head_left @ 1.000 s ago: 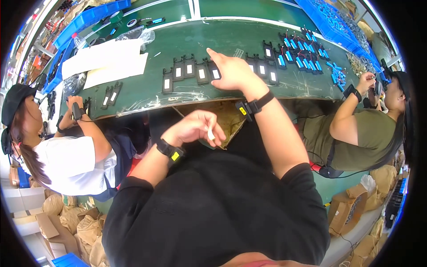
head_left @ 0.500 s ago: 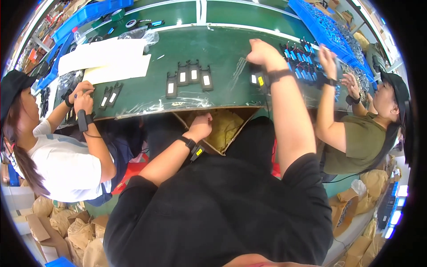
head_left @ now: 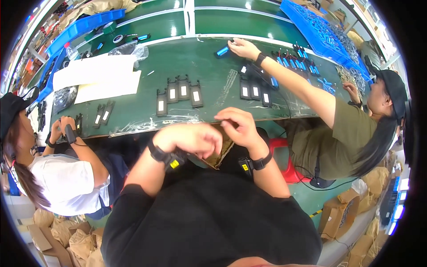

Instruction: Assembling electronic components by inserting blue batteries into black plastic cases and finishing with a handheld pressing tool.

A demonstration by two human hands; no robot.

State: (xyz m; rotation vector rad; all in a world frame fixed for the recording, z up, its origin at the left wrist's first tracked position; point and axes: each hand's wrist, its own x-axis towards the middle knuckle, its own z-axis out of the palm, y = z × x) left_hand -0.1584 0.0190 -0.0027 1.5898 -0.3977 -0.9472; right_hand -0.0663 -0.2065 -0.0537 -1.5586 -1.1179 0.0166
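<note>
My left hand [head_left: 191, 139] hovers above an open cardboard box [head_left: 219, 159] below the table's front edge. Its fingers curl inward, and whatever they may hold is hidden. My right hand [head_left: 240, 127] is close by on the right, at the table edge, its fingers loosely bent and the thumb apart. Nothing shows between them. Beyond my hands, several flat black plastic cases [head_left: 183, 89] with white labels lie on the green table [head_left: 200, 66]. More black cases [head_left: 255, 91] sit to the right, beside a dark device with a cable.
At right a co-worker's hand [head_left: 244, 48] reaches across, at a blue cylindrical part [head_left: 222, 51]. Blue wired parts [head_left: 293, 62] and a blue bin [head_left: 311, 31] stand beyond. Left are paper sheets [head_left: 95, 75] and another person's hands [head_left: 62, 127]. A red stool [head_left: 287, 167] stands right.
My right hand has drawn back from the far right of the table to its front edge. My left hand has risen from the box. The right co-worker's arm now stretches across the table.
</note>
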